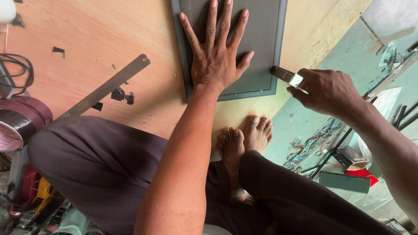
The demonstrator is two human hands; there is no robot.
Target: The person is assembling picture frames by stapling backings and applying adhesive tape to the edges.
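While I squat barefoot on the plywood surface (130, 30), everything I need sits within reach on that pale sheet. Biggest on it is the grey framed panel (261, 39), lying flat just ahead of my feet (244, 139), its near right corner close to the plywood's edge. My left hand (215, 58) is spread wide, palm down, pressing the panel's middle; it grips nothing, it only pins. My right hand (326, 89) is clenched around a small metal tool (288, 77), whose tip meets the frame's right edge near that lower corner.

To do this well, I judge the left palm must bear steady weight so the panel cannot slide, with my fingers kept well away from the tool's line. I should hold the tool square to the frame edge and work it with short, controlled pressure, since a slip there could mar the corner or jump towards my toes.

Off to the left a long steel ruler (106, 87) lies slantwise, well apart from the panel. Beside it are a few black scraps (117, 94), and a roll of tape (17, 126) sits at the far left.
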